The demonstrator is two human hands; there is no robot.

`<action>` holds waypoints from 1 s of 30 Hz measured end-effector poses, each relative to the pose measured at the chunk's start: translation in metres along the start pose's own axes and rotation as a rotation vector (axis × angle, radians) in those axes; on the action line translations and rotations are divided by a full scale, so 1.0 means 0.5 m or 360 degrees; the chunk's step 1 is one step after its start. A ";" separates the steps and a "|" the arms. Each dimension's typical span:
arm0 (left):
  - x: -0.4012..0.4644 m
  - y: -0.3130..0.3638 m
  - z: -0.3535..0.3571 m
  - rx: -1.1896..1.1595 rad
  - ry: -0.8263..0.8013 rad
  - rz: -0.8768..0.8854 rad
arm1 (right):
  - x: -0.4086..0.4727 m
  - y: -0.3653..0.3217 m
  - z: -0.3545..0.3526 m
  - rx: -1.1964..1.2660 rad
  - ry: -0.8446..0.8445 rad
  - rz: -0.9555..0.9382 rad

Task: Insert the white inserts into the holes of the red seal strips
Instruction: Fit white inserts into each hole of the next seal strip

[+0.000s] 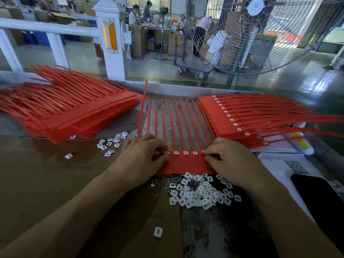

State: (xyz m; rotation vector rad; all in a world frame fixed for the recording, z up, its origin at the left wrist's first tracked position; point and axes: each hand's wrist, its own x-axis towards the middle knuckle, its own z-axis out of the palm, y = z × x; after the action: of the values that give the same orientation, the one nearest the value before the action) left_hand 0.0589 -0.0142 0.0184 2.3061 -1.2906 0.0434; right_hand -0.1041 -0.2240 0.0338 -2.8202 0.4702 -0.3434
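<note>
A red seal strip sheet [183, 162] lies flat on the bench [119, 121] in front of the person, its tails running away toward the far edge. Five white inserts [176, 152] sit in a row of holes along its band. The left hand [143, 157] rests on the sheet's left end, its fingers [158, 146] curled over the band and the thumb pressing the red plastic. The right hand [229, 157] holds the right end, its fingers [208, 152] bent and pinching the band's edge. Just below the sheet lies a pile of loose white inserts [197, 192]; a smaller scatter [111, 142] sits to the left. A stack of unfilled red strips [61, 108] lies at the left, and a stack with inserts fitted [242, 118] at the right.
</note>
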 end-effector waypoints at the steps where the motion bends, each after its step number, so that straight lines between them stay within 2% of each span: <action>1: 0.000 0.000 -0.001 -0.0001 -0.0001 -0.0002 | 0.000 -0.004 -0.001 0.0065 0.0031 -0.0013; 3: 0.000 0.000 -0.002 -0.0003 -0.0006 -0.0006 | -0.003 -0.016 -0.006 0.0326 0.0037 -0.0049; 6: 0.000 0.000 -0.002 -0.0011 -0.0004 -0.0006 | -0.010 -0.032 -0.020 0.0632 -0.0196 -0.0181; 9: 0.002 -0.001 -0.002 -0.0008 -0.0009 0.0000 | -0.016 -0.031 -0.031 0.0609 -0.0363 -0.0281; 14: 0.003 -0.001 -0.002 -0.0002 -0.0004 0.0002 | -0.020 -0.027 -0.029 0.0526 -0.0499 -0.0222; 25: 0.001 0.002 -0.005 -0.0015 -0.0042 -0.0020 | -0.019 -0.024 -0.028 0.0530 -0.0502 -0.0127; 30: 0.002 -0.001 -0.003 -0.0007 -0.0036 -0.0005 | -0.020 -0.018 -0.028 0.0809 -0.0272 -0.0039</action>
State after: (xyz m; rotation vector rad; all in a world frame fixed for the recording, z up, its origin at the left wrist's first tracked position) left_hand 0.0601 -0.0142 0.0201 2.3114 -1.2972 0.0133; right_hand -0.1146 -0.2155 0.0478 -2.3350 0.2644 -0.1897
